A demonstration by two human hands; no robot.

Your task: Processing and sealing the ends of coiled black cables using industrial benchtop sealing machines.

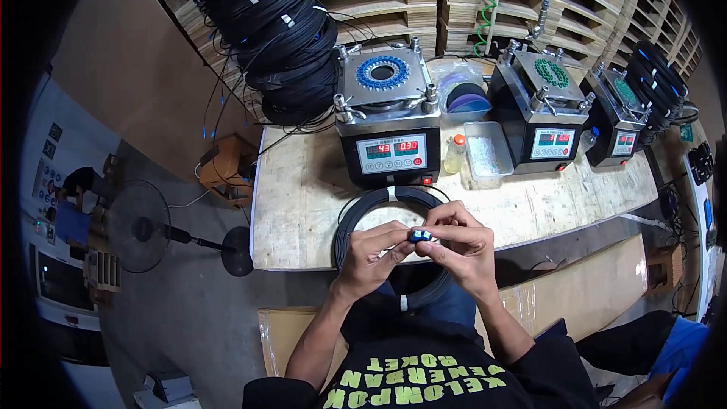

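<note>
Above the coil, close to the table's front edge, my two hands meet at a pair of small blue cable connectors (420, 235) with pale ends. My left hand (372, 256) pinches them from the left between thumb and fingers. From the other side my right hand (463, 248) pinches them too, its thumb below and fingers curled. Beneath both hands a coil of black cable (346, 221), bound with white ties, lies partly on the table and overhangs its edge towards my lap. The cable's run to the connectors is hidden by my fingers.
Behind the coil stands a polishing machine (390, 153) with a ring of blue connectors on top; two similar machines with green ones (541, 125) are farther right. A bottle with an orange cap (454, 155), a clear tray (488, 150) and stacked cable coils (276, 45) share the wooden table (291, 212).
</note>
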